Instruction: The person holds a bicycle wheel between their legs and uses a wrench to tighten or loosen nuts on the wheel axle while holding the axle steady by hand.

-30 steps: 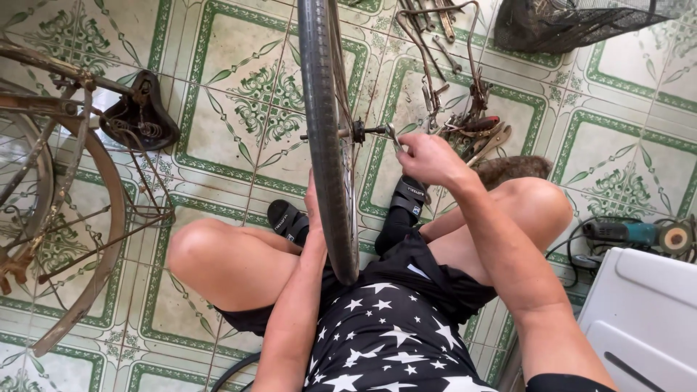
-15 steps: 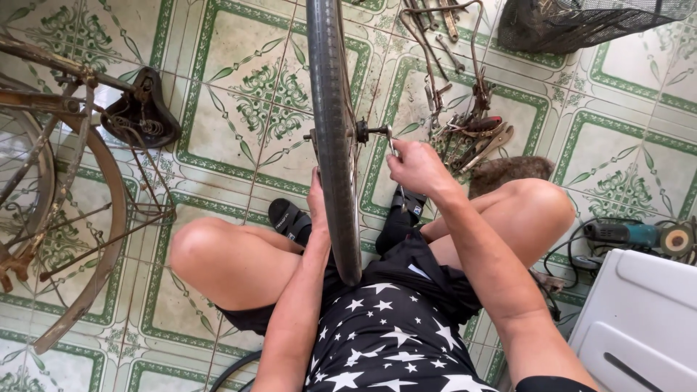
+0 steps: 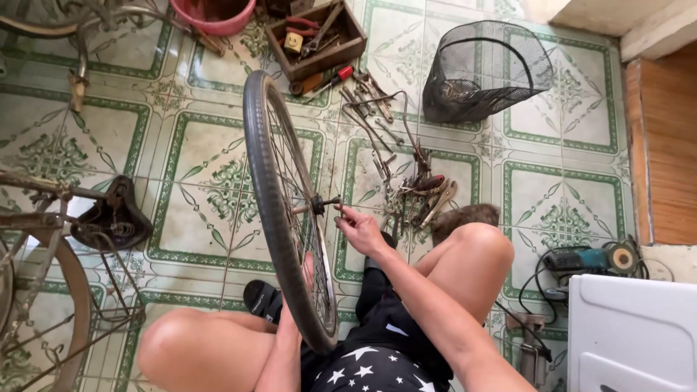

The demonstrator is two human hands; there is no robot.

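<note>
A bicycle wheel with a dark tyre stands upright between my bent knees. My right hand pinches the end of the axle at the hub on the wheel's right side. My left hand reaches up behind the wheel among the spokes and is mostly hidden by the tyre; its grip cannot be seen. I sit on the tiled floor in dark star-print shorts.
An upturned bicycle with a black saddle lies at left. Loose tools and metal parts litter the floor ahead. A wooden toolbox, red basin, black wire basket, angle grinder and white box surround me.
The view has tilted up and now takes in the toolbox, basin and basket. My right hand stays at the axle end, fingers now pinching it.
</note>
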